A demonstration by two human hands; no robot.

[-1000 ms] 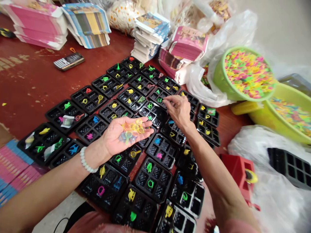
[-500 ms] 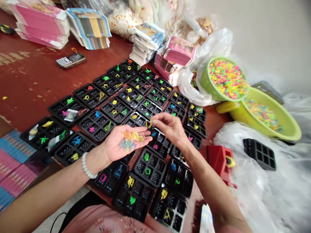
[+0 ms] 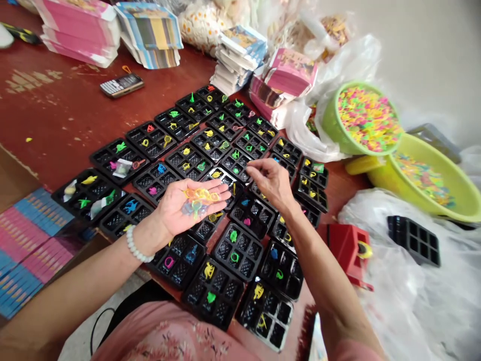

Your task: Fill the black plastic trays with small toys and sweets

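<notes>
My left hand is held palm up with its fingers stretched out, and a small heap of see-through toy magnifying glasses in yellow, orange, green and clear plastic lies on it. To its right, my right hand is above the trays with thumb and fingers pinched together. Whatever is between its fingertips cannot be made out. Beneath both hands spread rows of black compartment trays, holding small coloured plastic figures and rings, such as a green ring. Some trays also hold little magnifying glasses.
A green basket and a larger yellow-green basin of small plastic pieces stand at right, near a red tape dispenser. Stacked printed boxes and a phone are at the back. A spare tray lies on plastic bags.
My right hand has moved away from my left fingertips, up and to the right over the trays. A yellow piece seen at its fingertips before is no longer visible there. The view has shifted slightly.
</notes>
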